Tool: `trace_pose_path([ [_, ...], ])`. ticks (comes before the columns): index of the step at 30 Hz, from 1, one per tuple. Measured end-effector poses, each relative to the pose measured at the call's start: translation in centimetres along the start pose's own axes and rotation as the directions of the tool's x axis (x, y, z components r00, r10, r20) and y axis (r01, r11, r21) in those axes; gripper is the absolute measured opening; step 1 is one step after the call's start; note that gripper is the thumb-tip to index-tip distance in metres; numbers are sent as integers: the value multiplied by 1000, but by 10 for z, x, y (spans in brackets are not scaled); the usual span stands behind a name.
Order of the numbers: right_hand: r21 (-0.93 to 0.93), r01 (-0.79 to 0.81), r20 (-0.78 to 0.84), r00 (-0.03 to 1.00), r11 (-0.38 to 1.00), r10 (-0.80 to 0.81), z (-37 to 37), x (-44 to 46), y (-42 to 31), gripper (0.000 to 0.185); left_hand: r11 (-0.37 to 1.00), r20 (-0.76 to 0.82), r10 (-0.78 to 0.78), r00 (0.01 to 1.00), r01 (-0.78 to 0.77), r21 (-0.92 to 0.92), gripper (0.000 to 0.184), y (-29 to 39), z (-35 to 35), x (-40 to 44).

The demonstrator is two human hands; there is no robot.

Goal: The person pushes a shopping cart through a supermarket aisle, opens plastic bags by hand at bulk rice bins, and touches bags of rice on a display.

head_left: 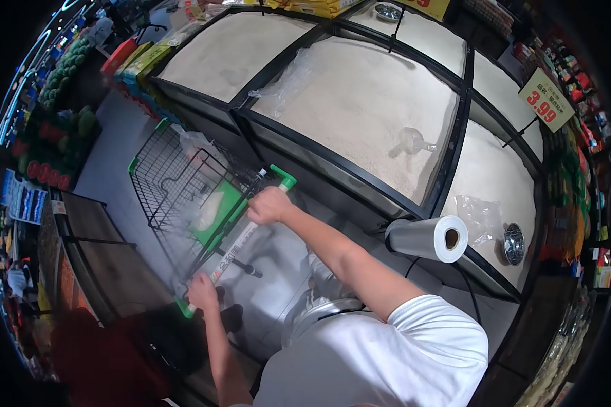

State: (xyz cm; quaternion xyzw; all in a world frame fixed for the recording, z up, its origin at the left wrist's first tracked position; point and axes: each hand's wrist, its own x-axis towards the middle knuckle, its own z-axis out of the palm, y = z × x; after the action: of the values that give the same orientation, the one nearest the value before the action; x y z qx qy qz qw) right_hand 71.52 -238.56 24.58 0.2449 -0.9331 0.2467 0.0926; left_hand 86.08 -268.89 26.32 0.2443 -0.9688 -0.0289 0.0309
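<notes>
View: head
Right grip [268, 205]: clamped around the cart handle [237, 245], just beside its green end cap [283, 178]
Left grip [201, 293]: fingers curled together on the same handle, near its opposite end
Shopping cart [176, 178]: black wire basket, directly ahead of both grips
Green panel [218, 216]: inside the cart, at the handle side, between the grips and the wire basket
Clear plastic bag [198, 144]: inside the cart, beyond the green panel from the grips
Large bin [360, 102]: black-framed, filled with a pale granular product, ahead and to the right of the right grip
Scoop [413, 141]: transparent, lying on the product in the large bin
Plastic roll [424, 239]: right of the right grip, well apart, beside the bin edge
Metal bowl [514, 244]: farther right, on the product in the neighbouring bin [489, 169]
Price sign [546, 100]: reads 3.99, above the bins, to the far right of the right grip
</notes>
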Motion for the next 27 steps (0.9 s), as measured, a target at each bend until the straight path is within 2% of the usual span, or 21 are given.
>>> trace_pose_path([
  [4, 26, 38, -41, 998, 999, -37, 17, 46, 5, 35, 997, -45, 66, 997, -64, 34, 43, 0, 2, 47],
  [6, 22, 58, -55, 997, 998, -57, 22, 69, 3, 33, 994, -186, 80, 979, -93, -64, 39, -4, 10, 70],
  [9, 34, 63, -8, 998, 997, -63, 38, 102, 7, 33, 991, -220, 111, 969, -125, -54, 36, -9, 20, 108],
  [12, 35, 84, 27, 996, 996, -84, 53, 135, 9, 32, 991, -243, 86, 966, -108, -78, 36, -12, 31, 149],
  [13, 48, 106, -50, 993, 993, -104, 56, 146, 9, 36, 988, -229, 83, 970, -110, -106, 36, -12, 31, 161],
  [14, 57, 108, -50, 993, 993, -105, 62, 159, 10, 34, 992, -205, 64, 977, -84, -90, 37, -14, 32, 174],
  [18, 56, 91, 20, 996, 994, -92, 76, 207, 9, 32, 998, -108, 42, 993, -46, -35, 42, -19, 27, 226],
  [20, 16, 81, 67, 994, 997, -82, 81, 235, 12, 33, 995, -103, 36, 994, -46, -88, 42, -14, 22, 252],
  [22, 20, 81, 4, 997, 997, -81, 88, 261, 16, 34, 998, -89, 34, 995, -40, -57, 39, -9, 20, 276],
  [24, 30, 79, -22, 997, 996, -79, 94, 286, 22, 35, 996, -212, 86, 973, -82, 28, 43, -25, 48, 307],
  [25, 41, 82, 10, 997, 996, -83, 98, 300, 26, 36, 998, -170, 64, 983, -65, -1, 44, -22, 48, 320],
  [27, 42, 91, 32, 995, 995, -92, 103, 327, 35, 36, 993, -205, 106, 973, -113, -23, 44, -18, 49, 344],
])
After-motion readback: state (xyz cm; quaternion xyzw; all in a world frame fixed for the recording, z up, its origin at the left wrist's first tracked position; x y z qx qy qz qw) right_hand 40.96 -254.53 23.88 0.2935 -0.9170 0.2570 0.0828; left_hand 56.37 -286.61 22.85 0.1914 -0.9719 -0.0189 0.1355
